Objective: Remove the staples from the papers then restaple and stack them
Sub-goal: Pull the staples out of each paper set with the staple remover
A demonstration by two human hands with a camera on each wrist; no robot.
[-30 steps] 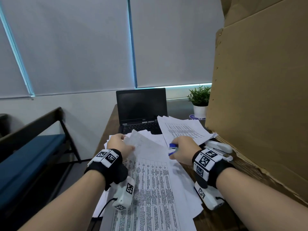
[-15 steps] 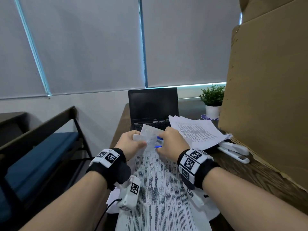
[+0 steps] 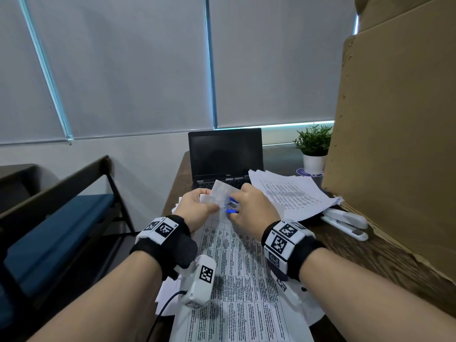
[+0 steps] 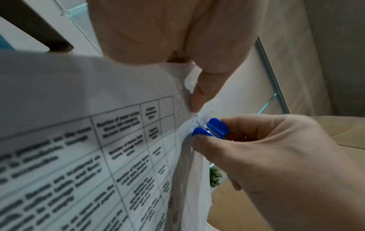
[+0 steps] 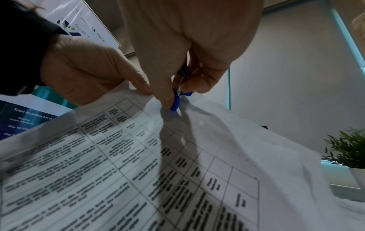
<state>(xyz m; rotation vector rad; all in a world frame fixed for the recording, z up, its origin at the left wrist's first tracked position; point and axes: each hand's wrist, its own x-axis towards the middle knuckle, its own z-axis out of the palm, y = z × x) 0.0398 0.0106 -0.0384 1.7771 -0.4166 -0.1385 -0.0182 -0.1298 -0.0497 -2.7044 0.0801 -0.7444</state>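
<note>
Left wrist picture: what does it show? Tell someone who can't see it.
The right hand pinches a blue staple remover against the torn corner of a printed paper. The left hand holds that corner from above, thumb beside the remover.

Your right hand [image 3: 249,208] has left the bench beside the loose pile and brought the blue staple remover [image 3: 232,206] up against the corner of the table-printed papers [image 3: 237,267]. Your left hand [image 3: 197,208] has lifted that corner and now pinches it just beside the remover.
</note>
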